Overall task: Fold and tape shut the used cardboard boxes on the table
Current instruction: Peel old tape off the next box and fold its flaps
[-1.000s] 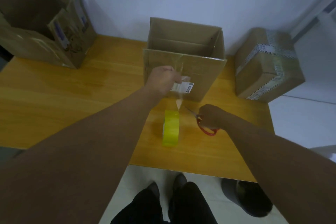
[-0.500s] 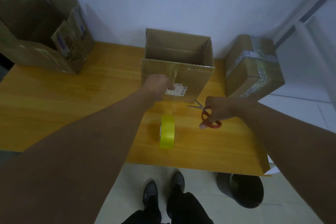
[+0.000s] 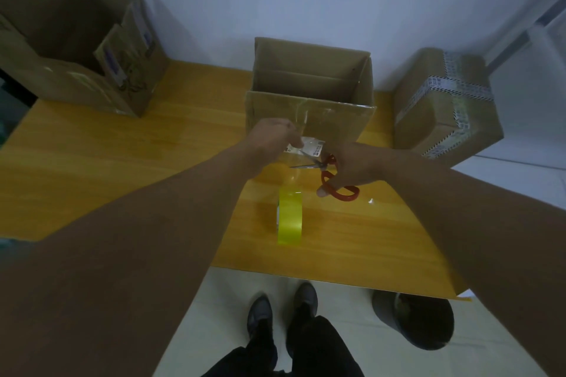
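Two dark shoes (image 3: pixel 281 309) stand on the pale floor nearest me, with a dark bin (image 3: pixel 419 321) to their right, partly under the near edge of the wooden table (image 3: pixel 122 162).

On the table, close to that near edge and about midway along it, a yellow tape roll (image 3: pixel 290 216) stands on its rim. A clear tape strip (image 3: pixel 294 171) runs from the top of the roll up and away toward the box behind it (it is faint, and I can follow it mostly by its sheen).

Just beyond the roll, both hands meet. The right hand (image 3: pixel 355 167) has thumb and fingers through the red loops of the scissors (image 3: pixel 324 166), whose blades are parted and point left at the strip. I cannot tell whether steel touches tape. The left hand (image 3: pixel 272 138) has its fingers curled, pinching the upper end of the strip in front of the white label (image 3: pixel 314 147) on the box.

That open box (image 3: pixel 337 119) sits mid-table toward the far edge, top flaps upright, with clear tape shining on its front wall.

At the far right corner sits a sealed box (image 3: pixel 444 113) banded with printed tape. At the far left corner stand two open, worn boxes (image 3: pixel 76 76), close together.
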